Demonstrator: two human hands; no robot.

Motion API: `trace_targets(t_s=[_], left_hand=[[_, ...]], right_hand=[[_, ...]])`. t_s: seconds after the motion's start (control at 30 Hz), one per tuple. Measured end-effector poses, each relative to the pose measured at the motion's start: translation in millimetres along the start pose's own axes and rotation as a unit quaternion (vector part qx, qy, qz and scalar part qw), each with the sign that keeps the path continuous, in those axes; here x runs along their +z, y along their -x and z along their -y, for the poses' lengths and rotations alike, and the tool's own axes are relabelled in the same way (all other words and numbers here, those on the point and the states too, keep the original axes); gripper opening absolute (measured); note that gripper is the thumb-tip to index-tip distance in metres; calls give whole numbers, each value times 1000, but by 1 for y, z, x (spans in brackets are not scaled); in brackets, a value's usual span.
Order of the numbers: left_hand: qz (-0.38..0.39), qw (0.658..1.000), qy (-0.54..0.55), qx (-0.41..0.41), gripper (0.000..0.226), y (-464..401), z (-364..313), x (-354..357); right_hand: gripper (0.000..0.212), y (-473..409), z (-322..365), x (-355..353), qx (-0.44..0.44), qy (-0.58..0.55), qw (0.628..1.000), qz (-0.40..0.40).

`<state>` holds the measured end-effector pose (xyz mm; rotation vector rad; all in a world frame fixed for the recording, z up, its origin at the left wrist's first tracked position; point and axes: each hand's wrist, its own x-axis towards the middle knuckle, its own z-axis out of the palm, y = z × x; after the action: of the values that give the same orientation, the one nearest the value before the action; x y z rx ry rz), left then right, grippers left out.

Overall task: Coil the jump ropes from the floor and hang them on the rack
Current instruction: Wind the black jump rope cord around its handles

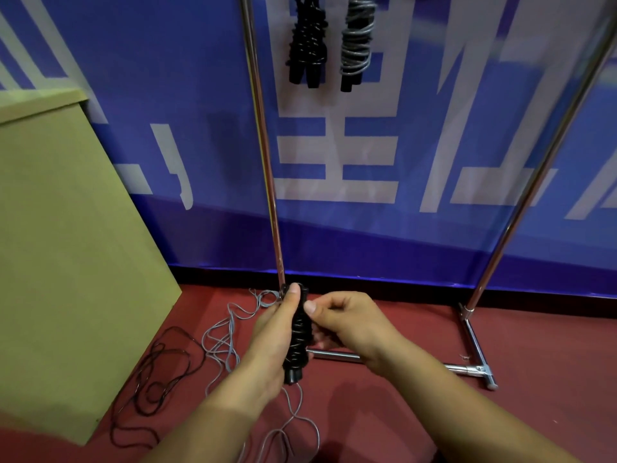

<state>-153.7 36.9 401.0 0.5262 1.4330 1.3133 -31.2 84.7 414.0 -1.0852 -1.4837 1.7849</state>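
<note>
I hold a black jump rope bundle [298, 335] upright in front of me, its cord wound tightly around the handles, the handle ends poking out at the bottom. My left hand [272, 342] grips it from the left, fingers wrapped behind it and the thumb pressed along the top. My right hand [347, 320] pinches the bundle from the right side near its upper half, thumb in front, fingers curled behind it.

Below my hands, on the red floor [417, 412], lie two loose ropes: a gray jump rope [230, 332] tangled in loops just under and left of the bundle, running on toward my arms, and a thin black jump rope [160, 372] sprawled farther left, beside a tan cabinet [66, 245].

Behind the bundle stands the metal rack [267, 168], its uprights rising on both sides and its base bar on the floor near my right wrist. High on the rack hang two coiled ropes side by side: a black coil [307, 41] and a gray coil [356, 41]. A blue banner [434, 235] with white characters covers the wall behind.
</note>
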Motion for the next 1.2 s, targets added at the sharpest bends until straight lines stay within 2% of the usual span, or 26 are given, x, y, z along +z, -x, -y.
trace_targets(t_s=[0.17, 0.3, 0.5, 0.57, 0.63, 0.77, 0.93, 1.1, 1.2], left_hand=[[11, 1000, 4, 24, 46, 2, -5, -1], [25, 999, 3, 47, 41, 3, -6, -1], [47, 998, -6, 47, 28, 5, -8, 0], [66, 997, -3, 42, 28, 6, -9, 0], [97, 995, -10, 39, 38, 8, -10, -2], [158, 987, -37, 12, 41, 12, -11, -4], [187, 982, -37, -13, 60, 11, -11, -9], [223, 974, -7, -40, 50, 14, -13, -8], [208, 977, -2, -36, 52, 14, -14, -7]], right_hand=[[35, 6, 13, -8, 43, 77, 996, 10], [37, 7, 19, -15, 105, -9, 994, 8], [16, 7, 25, -26, 156, -143, 977, 6], [9, 8, 26, -27, 152, -177, 972, -4], [7, 7, 26, -27, 136, -206, 969, -12], [29, 5, 24, -27, 76, -211, 974, -22], [30, 10, 24, -27, 20, -175, 984, 8], [31, 12, 21, -24, 0, -162, 987, 17], [32, 12, 23, -23, -8, -178, 984, 16]])
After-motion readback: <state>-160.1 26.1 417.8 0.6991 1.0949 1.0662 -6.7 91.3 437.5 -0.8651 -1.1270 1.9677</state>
